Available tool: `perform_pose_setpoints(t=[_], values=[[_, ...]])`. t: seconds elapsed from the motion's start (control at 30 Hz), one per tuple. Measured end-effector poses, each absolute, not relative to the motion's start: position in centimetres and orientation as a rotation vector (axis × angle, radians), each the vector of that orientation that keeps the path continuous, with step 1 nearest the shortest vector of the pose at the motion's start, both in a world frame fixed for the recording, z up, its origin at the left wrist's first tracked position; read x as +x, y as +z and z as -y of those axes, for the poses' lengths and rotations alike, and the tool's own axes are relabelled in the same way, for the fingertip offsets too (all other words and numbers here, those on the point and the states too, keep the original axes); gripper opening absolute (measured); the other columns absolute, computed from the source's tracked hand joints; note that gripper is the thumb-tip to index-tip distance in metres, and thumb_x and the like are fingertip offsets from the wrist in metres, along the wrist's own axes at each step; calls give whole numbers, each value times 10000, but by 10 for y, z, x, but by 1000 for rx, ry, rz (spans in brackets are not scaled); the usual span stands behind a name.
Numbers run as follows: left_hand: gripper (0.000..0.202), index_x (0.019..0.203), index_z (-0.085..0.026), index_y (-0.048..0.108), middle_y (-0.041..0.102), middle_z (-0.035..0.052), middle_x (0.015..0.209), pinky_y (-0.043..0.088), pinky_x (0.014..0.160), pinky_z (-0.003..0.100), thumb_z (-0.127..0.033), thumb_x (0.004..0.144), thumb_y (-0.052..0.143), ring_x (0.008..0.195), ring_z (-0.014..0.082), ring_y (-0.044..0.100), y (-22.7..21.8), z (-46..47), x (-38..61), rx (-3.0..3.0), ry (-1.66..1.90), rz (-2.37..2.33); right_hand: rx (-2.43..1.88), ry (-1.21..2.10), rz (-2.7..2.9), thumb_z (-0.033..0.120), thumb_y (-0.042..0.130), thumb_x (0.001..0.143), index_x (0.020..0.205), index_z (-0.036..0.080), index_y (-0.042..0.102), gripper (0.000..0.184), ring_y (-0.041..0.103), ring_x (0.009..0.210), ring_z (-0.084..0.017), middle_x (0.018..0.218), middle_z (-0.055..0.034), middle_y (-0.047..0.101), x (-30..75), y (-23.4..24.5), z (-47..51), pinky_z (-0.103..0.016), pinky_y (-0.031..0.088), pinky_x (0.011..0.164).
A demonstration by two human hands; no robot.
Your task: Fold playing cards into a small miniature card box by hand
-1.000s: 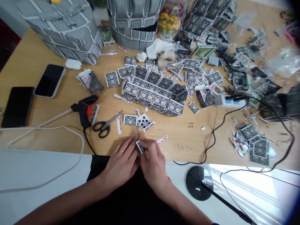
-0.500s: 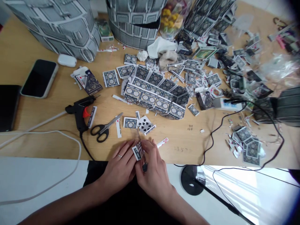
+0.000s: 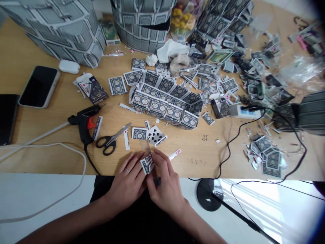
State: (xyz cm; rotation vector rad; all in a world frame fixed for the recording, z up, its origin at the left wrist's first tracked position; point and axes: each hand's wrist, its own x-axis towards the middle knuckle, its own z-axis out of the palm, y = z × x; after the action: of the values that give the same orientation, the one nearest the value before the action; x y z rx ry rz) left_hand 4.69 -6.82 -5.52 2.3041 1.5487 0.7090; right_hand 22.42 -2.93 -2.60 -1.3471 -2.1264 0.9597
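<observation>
Left hand [image 3: 127, 184] and right hand [image 3: 166, 193] close together, fingers [image 3: 132, 162] curled inward, pinching; forearms [image 3: 63, 228] angle in from below.

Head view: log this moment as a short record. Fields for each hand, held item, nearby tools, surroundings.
left hand: fingers on the playing-card piece, from its left
right hand: holding the same piece from its right
held item: folded-looking playing-card piece, patterned back showing
nearby tools: scissors, hot glue gun
surroundings: card-built structure ahead on the wooden table
</observation>
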Motion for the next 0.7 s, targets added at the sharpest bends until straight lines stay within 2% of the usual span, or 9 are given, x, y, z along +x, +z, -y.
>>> perform_pose_setpoints(t=[0.13,0.23,0.33,0.43,0.5,0.6,0.7], values=[[461,1443,-47,657,665,202,1526,272,1331,495,-327,1091,555,1478,347,549,-49,66,48,2281,648,-1627,-1349,907,1968,60,545,976,1386,226,622,449,668,1386,-272,1446,-150,690,233,-36,22,-441,589,1150],[479,1473,-41,621,642,206,1549,273,1328,502,-317,1082,602,1504,347,516,-46,66,45,2280,627,-1657,-1479,982,1688,149,617,996,1270,242,697,301,766,1183,-274,1273,-112,785,239,-40,12,-426,627,1031],[474,1495,-68,602,631,192,1565,256,1331,520,-280,1071,622,1513,353,505,-46,67,39,2284,611,-1666,-1550,1229,1282,302,740,978,1146,219,746,187,790,952,-259,1067,-91,819,245,-36,-2,-386,637,867],[418,1452,-87,622,648,197,1531,284,1316,526,-219,1055,634,1488,355,531,-44,64,33,2252,695,-1666,-1454,1579,956,385,892,864,984,201,788,243,738,836,-207,930,-47,791,247,-26,-14,-320,600,785],[319,1370,-135,665,711,165,1422,369,1258,485,-166,1055,624,1397,317,608,-40,61,32,2158,832,-1635,-1359,1760,789,395,956,794,927,200,804,281,709,831,-182,909,-25,770,244,-19,-19,-287,579,771],[184,1212,-209,712,775,72,1188,508,1066,344,-144,1063,624,1163,218,712,-32,52,34,1855,1001,-1496,-1237,1933,683,366,999,753,885,192,820,283,685,847,-157,871,-12,760,237,-13,-19,-253,552,804],[95,1093,-235,733,784,11,1042,545,902,248,-196,1068,650,969,153,734,-26,45,39,1486,1018,-1329,-1146,2076,616,353,1016,736,853,175,824,287,639,767,-120,798,-3,740,230,-12,-15,-217,518,755]])
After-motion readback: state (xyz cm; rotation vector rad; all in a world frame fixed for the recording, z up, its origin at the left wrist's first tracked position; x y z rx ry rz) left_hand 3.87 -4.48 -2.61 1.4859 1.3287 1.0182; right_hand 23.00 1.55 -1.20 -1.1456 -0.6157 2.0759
